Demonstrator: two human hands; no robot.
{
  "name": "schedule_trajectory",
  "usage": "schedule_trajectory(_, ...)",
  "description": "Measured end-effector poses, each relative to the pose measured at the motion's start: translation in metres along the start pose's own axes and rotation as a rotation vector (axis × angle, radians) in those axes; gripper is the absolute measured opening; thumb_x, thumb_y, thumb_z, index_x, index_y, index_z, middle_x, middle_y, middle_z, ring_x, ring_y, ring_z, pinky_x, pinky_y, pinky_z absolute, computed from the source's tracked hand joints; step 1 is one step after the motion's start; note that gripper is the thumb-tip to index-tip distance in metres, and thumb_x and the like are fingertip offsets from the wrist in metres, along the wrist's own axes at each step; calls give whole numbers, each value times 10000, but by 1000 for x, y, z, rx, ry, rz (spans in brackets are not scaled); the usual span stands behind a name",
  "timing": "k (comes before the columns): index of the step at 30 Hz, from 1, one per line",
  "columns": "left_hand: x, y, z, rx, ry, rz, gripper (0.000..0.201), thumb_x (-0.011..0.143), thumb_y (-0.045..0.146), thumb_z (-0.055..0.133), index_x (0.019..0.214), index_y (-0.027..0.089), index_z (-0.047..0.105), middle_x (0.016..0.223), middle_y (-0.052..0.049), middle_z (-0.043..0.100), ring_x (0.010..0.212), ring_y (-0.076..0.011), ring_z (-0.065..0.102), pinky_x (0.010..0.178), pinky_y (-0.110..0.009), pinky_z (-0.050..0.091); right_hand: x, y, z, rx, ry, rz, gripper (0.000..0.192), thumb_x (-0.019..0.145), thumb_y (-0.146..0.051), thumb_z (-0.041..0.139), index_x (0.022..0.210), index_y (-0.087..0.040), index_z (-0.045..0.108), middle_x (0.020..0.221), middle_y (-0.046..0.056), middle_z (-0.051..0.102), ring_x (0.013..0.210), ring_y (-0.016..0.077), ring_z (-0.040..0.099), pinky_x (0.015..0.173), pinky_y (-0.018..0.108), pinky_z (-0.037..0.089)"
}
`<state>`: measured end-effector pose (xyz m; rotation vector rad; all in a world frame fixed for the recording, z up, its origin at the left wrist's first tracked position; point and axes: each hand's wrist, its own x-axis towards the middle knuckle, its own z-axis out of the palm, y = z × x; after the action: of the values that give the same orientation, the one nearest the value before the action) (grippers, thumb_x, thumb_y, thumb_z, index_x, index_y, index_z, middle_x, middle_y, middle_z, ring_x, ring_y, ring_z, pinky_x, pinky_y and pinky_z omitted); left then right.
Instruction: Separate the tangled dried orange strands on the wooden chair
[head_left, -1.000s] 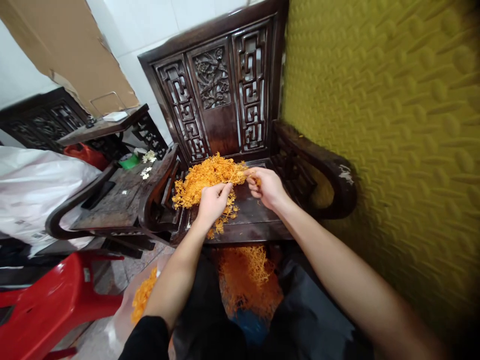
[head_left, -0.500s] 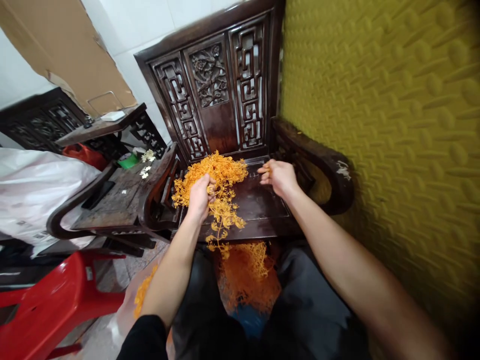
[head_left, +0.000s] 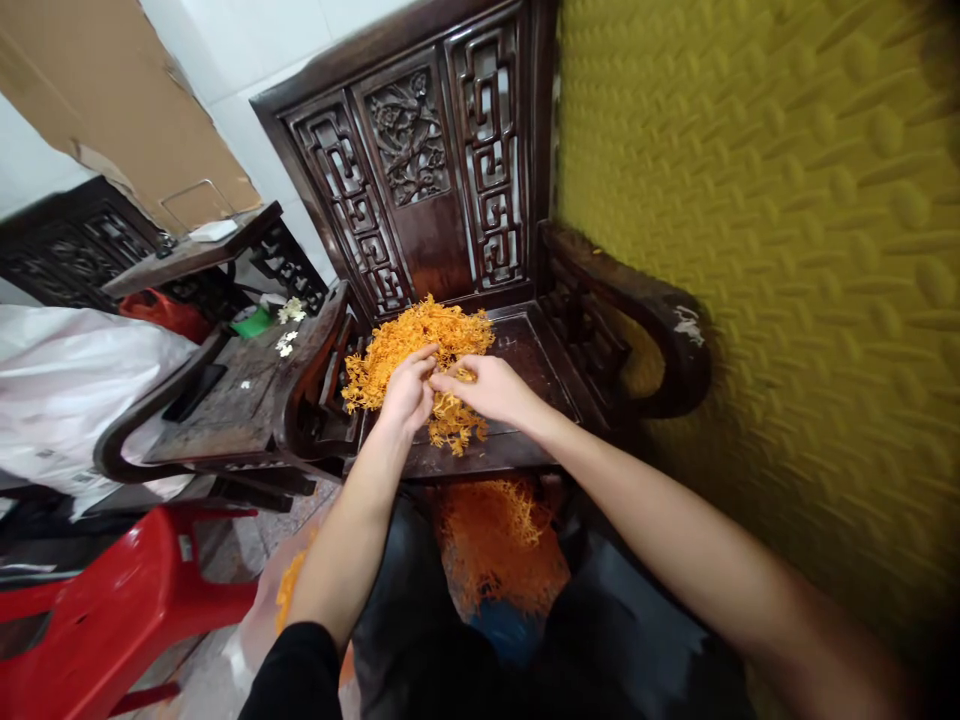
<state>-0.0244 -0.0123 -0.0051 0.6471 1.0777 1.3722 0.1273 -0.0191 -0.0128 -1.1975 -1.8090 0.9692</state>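
A heap of orange plastic-looking flower sprigs (head_left: 420, 330) lies on the seat of a dark carved wooden chair (head_left: 517, 345). My left hand (head_left: 409, 392) is at the front of the heap, its fingers bent and closed. Against its fingertips, my right hand (head_left: 491, 388) comes in from the right with thumb and forefinger pinched. What either hand grips is too small or too covered to make out. Some sprigs hang just below the two hands towards the seat's front edge.
Between my legs is a clear bag of orange sprigs (head_left: 499, 545). To the left are a red plastic stool (head_left: 142, 590), a second wooden chair (head_left: 225, 420) bearing green tape (head_left: 251, 321), and a white bag (head_left: 67, 390). A yellow textured wall (head_left: 750, 200) borders the right.
My right hand has moved left from above the bare seat to meet my left hand. The long sprig that dangled past the seat's edge no longer hangs there.
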Motion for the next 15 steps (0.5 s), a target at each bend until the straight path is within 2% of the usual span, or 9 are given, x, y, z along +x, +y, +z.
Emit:
schedule_trajectory(4,4,2,-1,-70,17,73,325,679,35,583,978,132,664,764,-1,557,656,-79,487,638,-211,395,-8,0,5,-67,-126,-15,451,874,-592,618,904,-164,758,773,33,701,668,156,556,625,270,353)
schedule_trajectory(8,5,2,-1,-83,-45,184,466,585,51,516,1022,151,643,878,-41,605,784,-106,569,755,-219,446,-4,11,2,-25,-275,-11,307,828,-450,696,768,-149,709,619,-9,583,576,115,447,550,246,285)
schedule_trajectory(11,5,1,-6,127,-77,228,543,582,38,540,1099,185,616,1165,-93,629,1077,-195,616,858,-281,474,0,14,-8,321,-311,106,305,830,-457,702,764,-168,631,503,-73,400,459,77,299,456,218,190)
schedule_trajectory(13,3,1,-11,375,-29,362,582,604,19,606,1153,213,620,1332,-100,571,1225,-245,565,909,-312,470,2,12,-17,606,-317,235,326,855,-494,682,813,-182,597,484,-108,299,413,61,191,408,202,120)
schedule_trajectory(15,-2,4,-16,617,-49,509,577,631,30,676,1171,234,656,1379,-96,540,1243,-263,551,901,-319,476,4,9,-27,808,-361,301,321,874,-486,676,828,-187,570,500,-116,286,402,47,145,383,182,86)
